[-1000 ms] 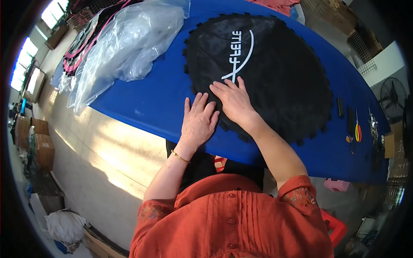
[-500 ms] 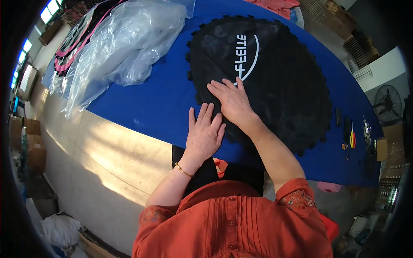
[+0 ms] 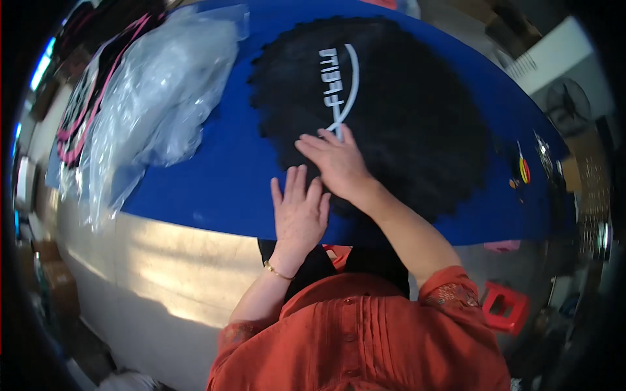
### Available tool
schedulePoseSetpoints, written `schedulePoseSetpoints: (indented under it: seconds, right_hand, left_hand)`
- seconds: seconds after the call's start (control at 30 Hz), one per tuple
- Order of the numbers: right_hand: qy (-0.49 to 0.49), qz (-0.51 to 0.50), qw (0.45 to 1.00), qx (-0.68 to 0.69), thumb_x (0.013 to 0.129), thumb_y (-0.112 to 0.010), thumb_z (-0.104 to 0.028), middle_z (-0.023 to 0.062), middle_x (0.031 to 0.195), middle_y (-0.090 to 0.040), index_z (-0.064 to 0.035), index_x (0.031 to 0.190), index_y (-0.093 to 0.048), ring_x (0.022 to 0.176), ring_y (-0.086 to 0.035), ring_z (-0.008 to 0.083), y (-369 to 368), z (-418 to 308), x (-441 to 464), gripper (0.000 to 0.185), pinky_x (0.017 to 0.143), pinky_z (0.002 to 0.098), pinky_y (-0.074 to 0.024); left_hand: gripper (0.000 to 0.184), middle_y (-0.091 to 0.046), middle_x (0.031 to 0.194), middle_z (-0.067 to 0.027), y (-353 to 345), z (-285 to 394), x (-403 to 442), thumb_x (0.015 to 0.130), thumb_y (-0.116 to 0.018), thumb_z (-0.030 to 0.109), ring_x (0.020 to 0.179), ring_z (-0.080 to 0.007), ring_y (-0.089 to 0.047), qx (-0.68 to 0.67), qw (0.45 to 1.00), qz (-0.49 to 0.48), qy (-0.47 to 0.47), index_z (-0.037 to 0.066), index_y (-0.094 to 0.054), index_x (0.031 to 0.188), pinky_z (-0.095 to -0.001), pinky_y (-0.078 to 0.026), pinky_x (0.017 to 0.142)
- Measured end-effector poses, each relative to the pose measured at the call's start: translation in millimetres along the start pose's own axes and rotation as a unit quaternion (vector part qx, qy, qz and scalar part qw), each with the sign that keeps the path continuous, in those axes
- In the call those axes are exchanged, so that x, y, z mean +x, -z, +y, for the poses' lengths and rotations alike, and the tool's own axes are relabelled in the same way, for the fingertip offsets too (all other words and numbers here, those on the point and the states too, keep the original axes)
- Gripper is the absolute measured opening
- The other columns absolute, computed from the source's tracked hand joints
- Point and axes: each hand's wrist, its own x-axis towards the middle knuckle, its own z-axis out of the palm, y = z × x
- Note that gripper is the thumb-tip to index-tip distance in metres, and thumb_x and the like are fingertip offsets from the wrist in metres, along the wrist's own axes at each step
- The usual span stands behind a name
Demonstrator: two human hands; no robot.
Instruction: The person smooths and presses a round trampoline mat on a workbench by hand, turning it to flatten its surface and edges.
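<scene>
A large round black fabric piece point(image 3: 404, 124) with a tabbed edge and white lettering lies flat on the blue table point(image 3: 189, 189). My right hand point(image 3: 336, 163) rests on it, palm down with fingers spread, covering the lower end of the white print. Just to its left, my left hand point(image 3: 300, 208) lies open by the near left edge of the black piece, its fingertips close to that edge. Neither hand grasps anything. The view is somewhat blurred, so the tabs around the edge are indistinct.
Crumpled clear plastic sheeting point(image 3: 163, 91) covers the table's left end, beside black pieces with pink trim point(image 3: 98, 98). Scissors or snips with a red-yellow handle point(image 3: 524, 168) lie at the right. A red stool point(image 3: 505, 308) stands below the table, and a fan point(image 3: 567, 104) is beyond.
The camera view has turned, shifting the table and the black piece leftward in the picture. Both hands keep nearly the same pose on and beside the fabric. The red stool shows more fully.
</scene>
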Motion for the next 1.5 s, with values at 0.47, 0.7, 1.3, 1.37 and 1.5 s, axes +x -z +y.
schedulePoseSetpoints:
  seconds: [0.47,0.7,1.3,1.37,1.5]
  right_hand:
    - [-0.106,-0.036,0.994,-0.004,0.089,-0.064,0.005,0.0062,0.153,-0.063,-0.0133,0.144,-0.068,0.143,-0.055,0.036,52,37,-83,0.058,0.126,0.0629,-0.026]
    - [-0.215,0.074,0.973,-0.05,0.093,-0.059,0.007,0.0078,0.15,-0.066,-0.0121,0.14,-0.07,0.142,-0.056,0.0381,34,102,-144,0.053,0.124,0.0658,-0.0291]
    - [-0.129,0.133,0.98,0.076,0.099,-0.061,-0.004,0.0072,0.144,-0.069,-0.0135,0.136,-0.073,0.138,-0.059,0.0381,28,81,-172,0.041,0.121,0.0663,-0.0344]
    - [-0.13,0.132,0.98,0.076,0.099,-0.061,-0.004,0.0073,0.144,-0.069,-0.0134,0.136,-0.073,0.139,-0.059,0.0381,29,80,-172,0.041,0.121,0.0662,-0.0342]
    - [-0.128,0.133,0.98,0.075,0.099,-0.061,-0.004,0.0071,0.144,-0.069,-0.0132,0.137,-0.073,0.138,-0.059,0.0378,25,82,-173,0.041,0.121,0.0656,-0.0342]
  left_hand:
    - [0.035,-0.059,0.151,-0.0212,2,2,0,0.105,-0.063,0.028,0.149,-0.0392,-0.048,0.004,1.0,-0.004,0.01,0.005,-0.069,0.131,-0.0608,-0.028,0.126]
    - [0.029,-0.061,0.149,-0.0211,0,-3,-2,0.103,-0.066,0.021,0.148,-0.04,-0.049,-0.039,0.999,0.009,0.011,0.004,-0.068,0.126,-0.0591,-0.026,0.128]
    - [0.005,-0.066,0.097,-0.0167,182,153,67,0.097,-0.067,0.003,0.089,-0.0306,-0.07,-0.831,0.507,-0.095,-0.209,-0.001,-0.066,0.095,-0.0501,-0.06,0.097]
    - [0.004,-0.066,0.098,-0.0168,184,161,68,0.097,-0.067,0.003,0.09,-0.0306,-0.07,-0.847,0.468,-0.124,-0.218,-0.001,-0.066,0.096,-0.05,-0.06,0.097]
    - [0.004,-0.066,0.099,-0.0171,186,167,67,0.097,-0.066,0.002,0.09,-0.0307,-0.07,-0.862,0.426,-0.159,-0.223,-0.001,-0.066,0.097,-0.0496,-0.06,0.097]
